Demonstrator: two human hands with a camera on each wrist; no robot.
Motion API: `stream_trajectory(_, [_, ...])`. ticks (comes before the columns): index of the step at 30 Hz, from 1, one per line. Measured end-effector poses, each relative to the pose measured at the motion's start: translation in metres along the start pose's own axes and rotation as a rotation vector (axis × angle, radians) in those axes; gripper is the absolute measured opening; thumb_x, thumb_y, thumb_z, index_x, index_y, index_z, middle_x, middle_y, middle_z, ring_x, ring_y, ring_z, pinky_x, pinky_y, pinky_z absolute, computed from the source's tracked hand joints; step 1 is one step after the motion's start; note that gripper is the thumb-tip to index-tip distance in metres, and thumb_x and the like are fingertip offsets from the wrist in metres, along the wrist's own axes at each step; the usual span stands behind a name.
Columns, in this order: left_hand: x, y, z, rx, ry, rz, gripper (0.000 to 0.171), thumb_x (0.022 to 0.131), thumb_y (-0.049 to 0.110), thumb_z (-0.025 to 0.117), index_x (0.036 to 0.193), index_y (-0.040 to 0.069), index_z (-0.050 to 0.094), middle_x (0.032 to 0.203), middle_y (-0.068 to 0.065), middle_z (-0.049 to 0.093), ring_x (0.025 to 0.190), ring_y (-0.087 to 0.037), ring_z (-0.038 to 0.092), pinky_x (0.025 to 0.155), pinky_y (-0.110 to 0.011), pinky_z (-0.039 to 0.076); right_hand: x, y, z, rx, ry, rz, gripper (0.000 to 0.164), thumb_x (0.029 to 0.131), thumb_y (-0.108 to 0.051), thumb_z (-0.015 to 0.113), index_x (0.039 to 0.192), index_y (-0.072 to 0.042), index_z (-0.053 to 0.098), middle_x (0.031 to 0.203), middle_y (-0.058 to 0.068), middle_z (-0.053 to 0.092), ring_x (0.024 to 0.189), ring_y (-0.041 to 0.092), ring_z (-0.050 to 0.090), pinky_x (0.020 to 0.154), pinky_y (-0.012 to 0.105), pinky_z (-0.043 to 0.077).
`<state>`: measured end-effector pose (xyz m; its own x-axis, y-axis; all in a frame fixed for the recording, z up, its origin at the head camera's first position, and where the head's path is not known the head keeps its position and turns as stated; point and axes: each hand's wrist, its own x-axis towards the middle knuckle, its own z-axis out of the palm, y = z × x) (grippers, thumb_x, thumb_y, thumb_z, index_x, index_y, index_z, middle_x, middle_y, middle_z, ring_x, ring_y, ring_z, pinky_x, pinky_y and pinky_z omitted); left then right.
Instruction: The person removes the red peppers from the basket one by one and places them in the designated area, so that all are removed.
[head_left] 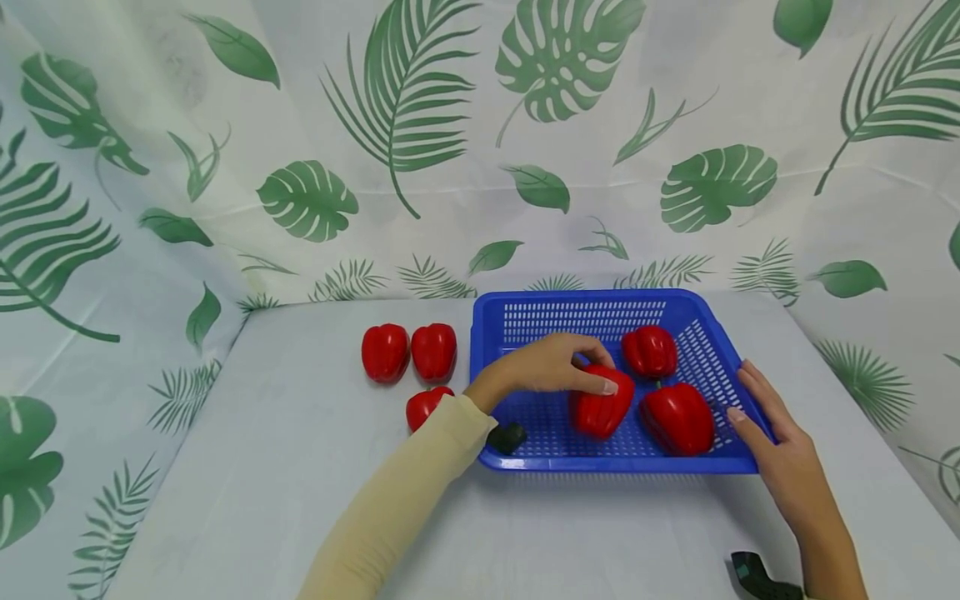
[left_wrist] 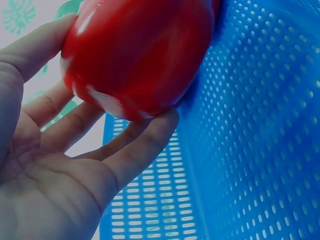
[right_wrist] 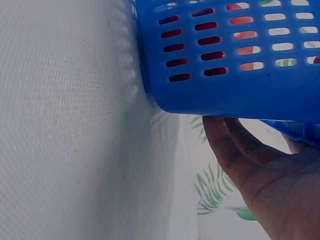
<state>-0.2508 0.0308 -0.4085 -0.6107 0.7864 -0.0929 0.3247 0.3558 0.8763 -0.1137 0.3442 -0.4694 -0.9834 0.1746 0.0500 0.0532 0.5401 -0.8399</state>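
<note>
Left hand: thumb and fingers (head_left: 558, 364) grasping a red pepper (head_left: 602, 408) inside the blue basket (head_left: 585, 297); whether it touches the basket floor, I cannot tell.
Right hand: pinching the basket's right rim (head_left: 783, 450), thumb over the top.
Neighbours in basket: a back pepper (head_left: 649, 352) and a front pepper (head_left: 678, 419), right of the held one.
Tabletop (head_left: 247, 467): three loose peppers (head_left: 386, 354) left of the basket.
Slip risk: glossy skin could slide from the fingertips and the pepper roll into its neighbours.
Tip risk: pressing hard on the rim might tilt the basket.
Sleeve (head_left: 405, 492) risk: a low withdrawal could nudge the nearest loose pepper.

peppers (head_left: 602, 410): red | basket (head_left: 615, 464): blue | backdrop (head_left: 450, 192): white, green leaf-print
</note>
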Motion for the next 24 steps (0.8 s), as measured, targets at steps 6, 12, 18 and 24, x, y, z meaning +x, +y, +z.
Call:
stream_trajectory(6, [-0.004,0.002,-0.004,-0.019,0.063,0.002,0.032,0.098,0.032,0.077,0.124,0.014,0.071,0.114,0.006,0.068,0.108,-0.012,0.061,0.082,-0.026,0.061,0.000,0.000,0.001,-0.002,0.002,0.003,0.068,0.112,-0.039,0.050,0.172,-0.030,0.020,0.176,-0.019,0.010,0.163,0.033,0.003,0.108,0.083,0.021])
stream_trajectory(12, [-0.011,0.005,-0.010,-0.056,0.123,0.011,0.034,0.097,0.032,0.078,0.124,0.013,0.073,0.116,0.005,0.069,0.111,-0.011,0.062,0.083,-0.026,0.061,0.000,0.001,0.001,0.002,0.000,-0.001,0.068,0.112,-0.039,0.050,0.172,-0.030,0.020,0.176,-0.020,0.010,0.164,0.029,0.003,0.110,0.082,0.020])
stream_trajectory(18, [-0.019,0.007,-0.018,-0.082,0.174,0.047,0.036,0.096,0.032,0.077,0.126,0.012,0.072,0.119,0.004,0.069,0.110,-0.011,0.063,0.086,-0.034,0.063,0.000,0.001,0.001,0.004,0.004,0.000,0.068,0.112,-0.038,0.050,0.172,-0.030,0.020,0.176,-0.020,0.010,0.164,0.026,0.003,0.111,0.081,0.018])
stream_trajectory(24, [-0.030,0.009,-0.024,-0.073,0.210,0.035,0.036,0.096,0.035,0.077,0.125,0.015,0.073,0.118,0.006,0.069,0.111,-0.013,0.063,0.084,-0.036,0.064,0.000,0.001,0.000,-0.012,0.001,0.013,0.068,0.112,-0.039,0.050,0.172,-0.031,0.019,0.176,-0.018,0.009,0.163,0.036,0.002,0.108,0.083,0.021])
